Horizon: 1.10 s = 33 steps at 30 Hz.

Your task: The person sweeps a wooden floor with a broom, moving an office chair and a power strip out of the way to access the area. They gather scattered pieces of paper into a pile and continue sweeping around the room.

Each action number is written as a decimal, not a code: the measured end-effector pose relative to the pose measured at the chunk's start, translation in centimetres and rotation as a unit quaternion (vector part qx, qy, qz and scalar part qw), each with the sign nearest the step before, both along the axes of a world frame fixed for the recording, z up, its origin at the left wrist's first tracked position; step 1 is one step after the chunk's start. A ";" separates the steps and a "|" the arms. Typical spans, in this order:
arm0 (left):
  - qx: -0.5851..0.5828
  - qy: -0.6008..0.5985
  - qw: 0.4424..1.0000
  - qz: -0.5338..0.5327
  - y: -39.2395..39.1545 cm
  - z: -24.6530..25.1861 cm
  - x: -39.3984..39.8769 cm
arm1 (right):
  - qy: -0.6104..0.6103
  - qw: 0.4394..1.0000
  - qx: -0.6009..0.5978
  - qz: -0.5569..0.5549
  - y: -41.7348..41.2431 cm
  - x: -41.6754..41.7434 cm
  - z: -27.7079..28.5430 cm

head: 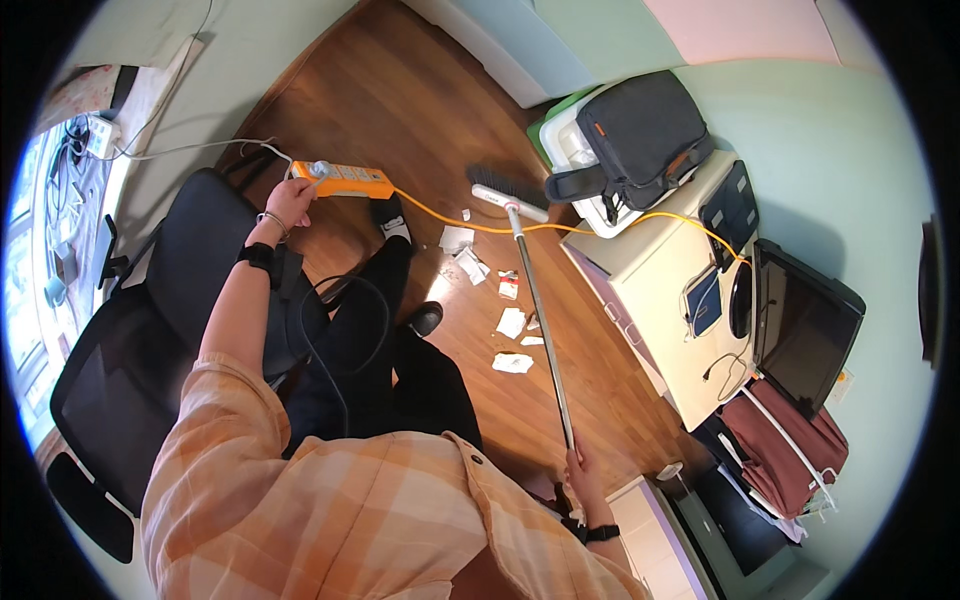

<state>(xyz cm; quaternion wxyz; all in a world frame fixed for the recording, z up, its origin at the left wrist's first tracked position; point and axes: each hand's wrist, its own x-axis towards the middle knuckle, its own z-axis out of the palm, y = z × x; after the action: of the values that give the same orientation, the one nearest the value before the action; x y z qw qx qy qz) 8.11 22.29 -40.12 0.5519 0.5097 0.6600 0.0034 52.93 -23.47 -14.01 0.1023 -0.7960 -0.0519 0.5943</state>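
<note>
My left hand is closed at the left end of an orange power strip, beside a pale plug in one of its sockets. The strip covers part of my left shoe. In my right hand is the metal handle of a push broom. Its dark bristle head with a white back rests on the wood floor, past the yellow cable. Scraps of white paper and a red-and-white packet lie left of the handle.
A black office chair stands at my left. On the right, a cream desk holds a monitor and a blue notebook. A dark backpack sits on a white bin. The yellow cable crosses the floor to the desk.
</note>
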 end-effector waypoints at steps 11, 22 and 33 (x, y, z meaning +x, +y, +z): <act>0.031 -0.057 0.990 0.126 3.7 -2.2 2.4 | -0.105 0.993 0.020 0.052 -17.6 -3.2 6.8; 0.041 -0.214 0.958 0.188 11.7 4.9 7.1 | -0.047 0.982 0.028 0.179 -4.7 -4.5 -2.7; 0.092 -0.203 0.965 0.137 17.4 7.0 9.5 | -0.166 0.920 0.125 0.333 12.7 -5.9 -19.4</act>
<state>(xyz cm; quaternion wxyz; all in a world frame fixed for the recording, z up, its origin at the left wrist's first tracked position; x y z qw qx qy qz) 17.65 39.66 -33.10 0.6194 0.4519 0.5942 0.2430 47.06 -10.81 -33.45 -0.0130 -0.8006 -0.4041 0.4423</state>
